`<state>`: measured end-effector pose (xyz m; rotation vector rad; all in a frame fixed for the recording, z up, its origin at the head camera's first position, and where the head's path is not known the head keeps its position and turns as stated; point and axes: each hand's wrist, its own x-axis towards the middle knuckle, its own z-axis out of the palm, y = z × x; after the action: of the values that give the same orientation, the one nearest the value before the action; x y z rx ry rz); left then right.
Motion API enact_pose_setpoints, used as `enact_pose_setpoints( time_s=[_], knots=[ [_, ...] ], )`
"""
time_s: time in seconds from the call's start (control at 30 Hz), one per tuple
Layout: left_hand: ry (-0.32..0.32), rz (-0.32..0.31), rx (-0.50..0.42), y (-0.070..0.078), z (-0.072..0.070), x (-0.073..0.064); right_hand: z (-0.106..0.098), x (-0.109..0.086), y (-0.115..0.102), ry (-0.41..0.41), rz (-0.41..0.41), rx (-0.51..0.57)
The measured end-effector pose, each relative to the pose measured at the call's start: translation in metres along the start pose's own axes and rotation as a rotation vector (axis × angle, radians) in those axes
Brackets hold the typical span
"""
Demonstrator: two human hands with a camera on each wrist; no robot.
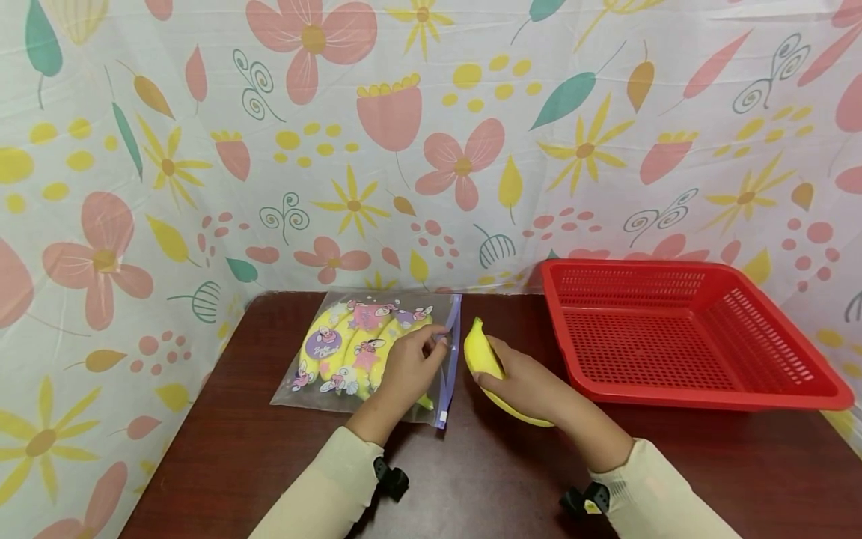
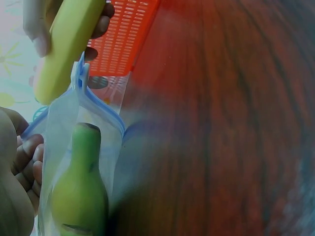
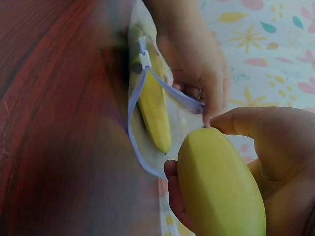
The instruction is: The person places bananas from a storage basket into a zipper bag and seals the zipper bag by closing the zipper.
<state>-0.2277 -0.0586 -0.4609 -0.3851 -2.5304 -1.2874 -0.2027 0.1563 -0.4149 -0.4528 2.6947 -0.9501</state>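
Observation:
A clear zip bag (image 1: 286,391) with a purple zip edge and cartoon prints lies on the table, with several bananas (image 1: 342,340) inside. My left hand (image 1: 411,363) pinches the upper lip of the bag at its right end; in the right wrist view the mouth (image 3: 142,160) gapes below that hand. The white slider (image 3: 144,60) sits at the near end of the zip. My right hand (image 1: 521,380) grips a single yellow banana (image 1: 483,354) just right of the bag. In the left wrist view this banana (image 2: 69,49) is close beside the bag's mouth.
A red plastic basket (image 1: 572,374) with perforated sides and base stands at the right of the dark wooden table (image 1: 222,464). A flower-printed cloth (image 1: 404,187) hangs behind the table and along its left side. A small black camera (image 1: 390,479) is strapped to each wrist.

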Motion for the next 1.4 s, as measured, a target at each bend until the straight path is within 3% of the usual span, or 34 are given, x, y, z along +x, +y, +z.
enact_pose_setpoints(
  time_s=[0.9,1.1,1.4],
  knots=[
    [-0.015,-0.014,-0.006,0.003,-0.003,-0.001,0.037,0.031,0.001,-0.101,-0.074,0.37],
    [-0.017,-0.006,-0.002,0.005,-0.004,-0.001,0.041,0.035,0.003,-0.108,-0.03,0.467],
    [-0.023,0.011,0.014,0.006,-0.004,-0.001,0.052,0.044,0.006,-0.062,-0.094,0.497]
  ],
)
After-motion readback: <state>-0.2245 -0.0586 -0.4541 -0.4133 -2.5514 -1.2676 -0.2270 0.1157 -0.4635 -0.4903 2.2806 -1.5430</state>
